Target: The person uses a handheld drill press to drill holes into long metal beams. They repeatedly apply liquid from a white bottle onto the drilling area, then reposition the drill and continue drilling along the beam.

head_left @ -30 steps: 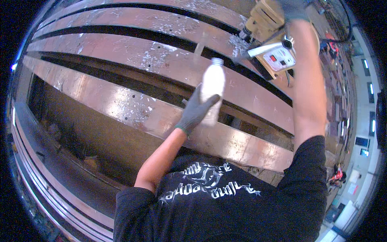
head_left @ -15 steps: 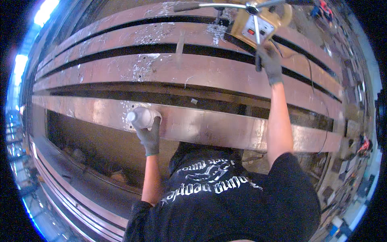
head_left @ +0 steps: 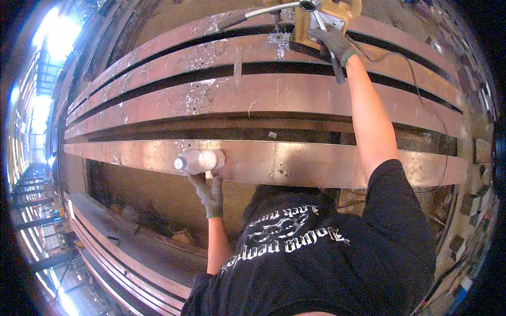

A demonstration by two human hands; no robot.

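A left hand [head_left: 211, 197] in a grey knit glove reaches up from below to a clear plastic bottle [head_left: 206, 160] with ribbed sides and a pale cap pointing left. The bottle is at the near edge of the closest beam [head_left: 247, 160]; whether it stands or lies is unclear. Thumb and fingers are parted in a U against its near side, partly hidden, so how firmly they grip cannot be told. The right hand [head_left: 340, 46], gloved alike, has its fingers curled around a lever [head_left: 338, 71], a straight metal rod with a dark grip, on a boxy yellow drill [head_left: 346, 8]. Curly silver shavings [head_left: 280, 41] lie beside the drill, and a thin dark cable [head_left: 414, 76] trails off rightward. The beams are long, flat, reddish-brown metal, scuffed and shiny in patches, with narrow dark slots between them. Bare metal stretches right of the bottle; below the beam's near edge, left of the hand, a wide gap opens onto brown floor [head_left: 142, 192].
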